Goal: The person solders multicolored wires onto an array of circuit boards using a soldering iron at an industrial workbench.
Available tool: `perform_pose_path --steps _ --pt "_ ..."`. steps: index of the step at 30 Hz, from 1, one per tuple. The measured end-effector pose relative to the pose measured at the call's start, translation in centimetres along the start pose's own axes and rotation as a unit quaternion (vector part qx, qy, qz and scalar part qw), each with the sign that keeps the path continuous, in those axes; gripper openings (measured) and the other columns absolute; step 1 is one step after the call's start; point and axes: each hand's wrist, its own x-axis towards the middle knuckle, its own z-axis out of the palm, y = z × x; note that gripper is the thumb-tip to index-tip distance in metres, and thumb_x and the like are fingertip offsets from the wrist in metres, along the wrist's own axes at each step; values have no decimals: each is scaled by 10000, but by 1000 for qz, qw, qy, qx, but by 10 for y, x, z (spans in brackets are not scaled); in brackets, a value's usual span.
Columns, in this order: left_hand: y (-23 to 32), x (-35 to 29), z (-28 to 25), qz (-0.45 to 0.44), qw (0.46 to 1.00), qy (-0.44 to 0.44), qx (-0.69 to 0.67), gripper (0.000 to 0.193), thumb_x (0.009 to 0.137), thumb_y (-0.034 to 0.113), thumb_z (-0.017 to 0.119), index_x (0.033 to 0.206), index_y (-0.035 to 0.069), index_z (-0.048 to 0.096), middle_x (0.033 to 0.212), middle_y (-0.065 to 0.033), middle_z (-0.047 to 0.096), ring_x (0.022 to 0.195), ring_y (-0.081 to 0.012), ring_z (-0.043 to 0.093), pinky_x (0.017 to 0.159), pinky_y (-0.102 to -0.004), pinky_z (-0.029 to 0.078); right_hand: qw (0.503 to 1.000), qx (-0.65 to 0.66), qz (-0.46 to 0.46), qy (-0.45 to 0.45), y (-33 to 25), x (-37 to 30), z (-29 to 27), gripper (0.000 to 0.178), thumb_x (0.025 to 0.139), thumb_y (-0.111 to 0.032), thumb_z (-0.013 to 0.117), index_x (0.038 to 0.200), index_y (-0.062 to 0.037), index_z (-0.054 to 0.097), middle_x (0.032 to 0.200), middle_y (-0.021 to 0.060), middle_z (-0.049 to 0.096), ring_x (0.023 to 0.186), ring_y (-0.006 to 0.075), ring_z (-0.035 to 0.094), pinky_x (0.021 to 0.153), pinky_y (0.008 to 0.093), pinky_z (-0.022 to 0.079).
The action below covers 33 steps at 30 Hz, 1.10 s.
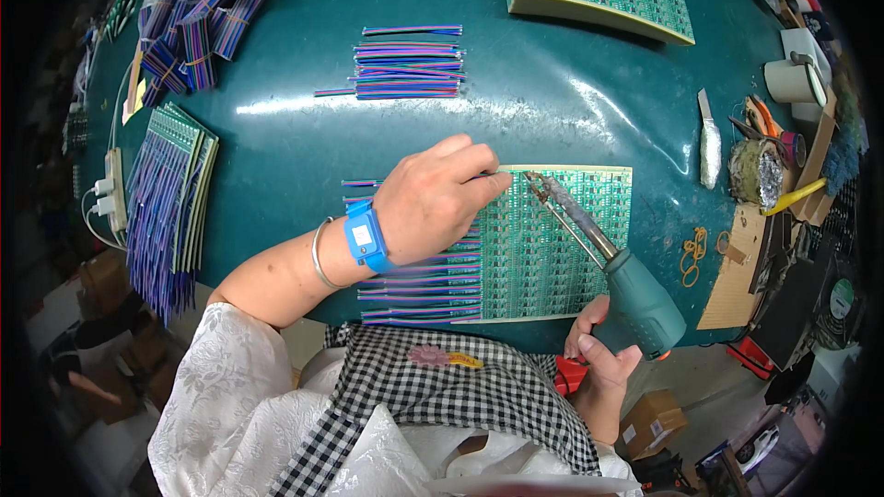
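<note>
My left hand (428,198), with a blue strap and a bangle at the wrist, is closed in a pinch at the upper left of a green circuit board panel (552,267). A multicoloured ribbon wire (357,183) passes under this hand; its end at the fingertips is mostly hidden. More ribbon wires (419,294) stick out leftward from the panel's left edge. My right hand (603,350) grips the handle of a green soldering gun (645,304). Its foil-wrapped front and dark tip reach the panel's top edge, just right of my left fingertips.
Loose ribbon wires (410,69) lie beyond the panel. Bundled wires (195,51) and a stack of wired boards (170,193) sit at left. A thick board stack (599,18) stands at the far side. At right are a foil-wrapped knife (709,152), rubber bands (692,258) and a solder reel (757,173).
</note>
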Motion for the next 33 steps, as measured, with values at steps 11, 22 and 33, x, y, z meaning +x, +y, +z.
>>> perform_pose_path --steps 11,22,33 --pt "0 0 0 2 1000 -5 21 242 733 21 666 970 20 718 894 -71 580 803 -247 593 641 -375 543 1000 -9 15 -18 -4 -2 0 500 790 79 605 1272 81 471 828 125 558 637 168 593 564 294 528" --pt "1 0 -1 1 1000 -7 24 249 725 10 664 969 22 716 890 -71 579 802 -249 594 649 -374 546 999 -24 4 -26 8 -5 -7 513 802 102 584 1299 66 462 862 139 572 636 167 593 555 292 526" --pt "1 0 -2 4 1000 -10 28 242 734 16 658 970 24 709 893 -65 574 813 -243 592 655 -367 547 998 9 28 53 -13 0 13 368 779 1 640 1098 74 470 806 130 539 546 186 557 501 314 516"
